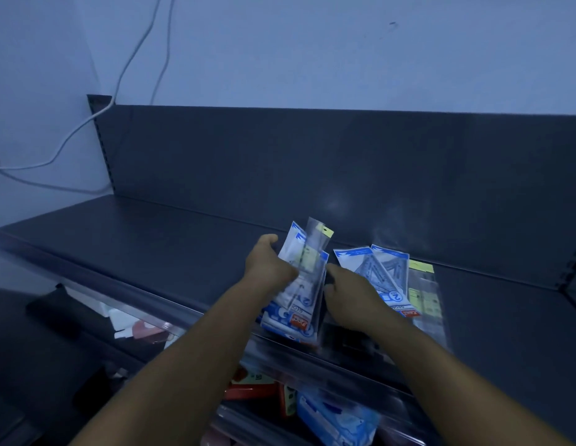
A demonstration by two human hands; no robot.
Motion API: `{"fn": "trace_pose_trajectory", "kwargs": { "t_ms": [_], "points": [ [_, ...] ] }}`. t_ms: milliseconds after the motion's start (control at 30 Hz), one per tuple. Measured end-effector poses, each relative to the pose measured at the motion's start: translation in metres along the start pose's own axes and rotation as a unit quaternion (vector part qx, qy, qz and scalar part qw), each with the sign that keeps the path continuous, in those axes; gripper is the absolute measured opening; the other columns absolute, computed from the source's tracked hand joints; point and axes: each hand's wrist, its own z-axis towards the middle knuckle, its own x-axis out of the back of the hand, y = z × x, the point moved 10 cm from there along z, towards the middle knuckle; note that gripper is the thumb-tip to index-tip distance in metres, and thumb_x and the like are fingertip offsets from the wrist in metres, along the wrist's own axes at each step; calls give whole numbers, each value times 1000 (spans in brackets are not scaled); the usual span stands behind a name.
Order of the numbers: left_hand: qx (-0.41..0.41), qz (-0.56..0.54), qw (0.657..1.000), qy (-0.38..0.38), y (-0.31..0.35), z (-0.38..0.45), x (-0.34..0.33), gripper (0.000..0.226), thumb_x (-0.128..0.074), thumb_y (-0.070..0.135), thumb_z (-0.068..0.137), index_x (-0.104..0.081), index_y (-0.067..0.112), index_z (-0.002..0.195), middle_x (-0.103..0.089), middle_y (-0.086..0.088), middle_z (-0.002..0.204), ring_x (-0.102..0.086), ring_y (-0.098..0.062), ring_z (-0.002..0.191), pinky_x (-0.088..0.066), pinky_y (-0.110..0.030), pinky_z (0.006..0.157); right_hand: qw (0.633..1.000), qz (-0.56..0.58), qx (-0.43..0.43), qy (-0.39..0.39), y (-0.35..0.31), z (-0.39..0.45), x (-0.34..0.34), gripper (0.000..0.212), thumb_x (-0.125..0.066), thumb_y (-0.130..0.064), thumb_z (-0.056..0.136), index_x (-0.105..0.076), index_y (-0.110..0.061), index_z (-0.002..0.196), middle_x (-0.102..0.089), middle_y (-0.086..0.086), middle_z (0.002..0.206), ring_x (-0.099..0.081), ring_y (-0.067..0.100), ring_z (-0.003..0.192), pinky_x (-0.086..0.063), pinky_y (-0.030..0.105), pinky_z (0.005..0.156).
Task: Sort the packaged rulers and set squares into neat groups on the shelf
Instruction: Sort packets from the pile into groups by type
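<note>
My left hand (pixel 270 264) grips a bundle of packs (pixel 304 278) tilted up off the dark shelf (pixel 171 239): blue-and-white set-square packs with a clear ruler pack with a yellow header in front. My right hand (pixel 348 289) lies just right of the bundle, fingers curled at its edge; whether it pinches a pack I cannot tell. To the right, two blue-and-white set-square packs (pixel 376 275) lie flat on the shelf. Beside them lies a clear ruler pack with a yellow label (pixel 423 291).
The shelf has a dark back panel (pixel 312 162) and a slotted upright at the right (pixel 573 268). White cables (pixel 87 123) hang on the wall at left. Below the front edge, a lower shelf holds blue (pixel 335 416) and red (pixel 251 386) packaged goods.
</note>
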Motion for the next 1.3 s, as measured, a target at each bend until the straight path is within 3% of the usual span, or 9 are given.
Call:
{"fn": "trace_pose_trajectory", "kwargs": {
  "t_ms": [100,233,333,467,633,800,1133,1233,1300],
  "points": [
    [1,-29,1000,3,-2,-3,9,73,-70,-5,77,-39,17,139,-62,-11,112,-67,-28,88,-56,-36,66,999,27,-1,-23,-11,0,-4,15,-42,-26,98,-51,-16,106,-60,2,98,-51,21,88,-38,28,71],
    [-36,-47,998,10,4,-7,19,41,-69,-7,76,-61,12,112,-69,-12,102,-70,-27,84,-60,-46,72,987,157,-17,-17,-22,4,-10,21,-48,-30,97,-52,-20,115,-59,1,107,-58,20,98,-48,32,83],
    [-51,-75,996,-6,6,-10,24,37,-66,-10,79,-64,7,111,-72,-13,98,-71,-32,86,-59,-51,73,965,257,-52,21,-18,9,-11,33,-54,-33,93,-48,-21,123,-61,-1,115,-61,18,101,-51,40,89],
    [-54,-102,993,-25,3,-11,24,40,-65,-14,78,-64,7,112,-72,-14,100,-71,-35,88,-58,-55,75,942,317,-85,70,-16,18,-7,42,-52,-38,94,-44,-17,130,-58,-3,106,-58,17,97,-48,35,82],
    [-32,-114,993,-28,-5,-9,21,41,-68,-11,77,-60,8,112,-70,-12,103,-71,-29,88,-60,-47,75,933,320,-107,123,-8,27,-6,12,-62,-25,89,-60,-18,98,-69,4,99,-65,22,90,-55,42,83],
    [10,-128,991,-46,-15,-7,18,33,-70,-9,78,-56,13,99,-69,-7,93,-69,-19,74,-57,-27,50,919,359,-118,113,-5,34,-13,12,-66,-16,85,-59,-26,82,-70,2,92,-69,23,85,-57,45,82],
    [77,-215,971,-67,-16,2,5,33,-67,-12,78,-63,1,109,-71,-18,97,-71,-31,74,-59,-39,59,849,487,-173,105,18,40,-9,10,-65,-6,83,-61,-14,89,-71,17,97,-70,34,88,-58,52,79],
    [74,-218,971,-70,-7,2,-1,31,-65,-13,78,-64,0,106,-72,-19,95,-70,-32,74,-59,-40,61,845,491,-186,101,21,36,0,4,-60,-5,86,-60,-8,85,-70,20,91,-67,32,77,-57,39,66],
    [67,-223,970,-75,3,2,-7,30,-64,-13,78,-65,0,106,-72,-20,94,-70,-33,74,-59,-40,61,847,489,-182,104,22,33,12,10,-57,-1,86,-60,-7,78,-66,25,85,-60,27,70,-48,32,60]
  ]
}}
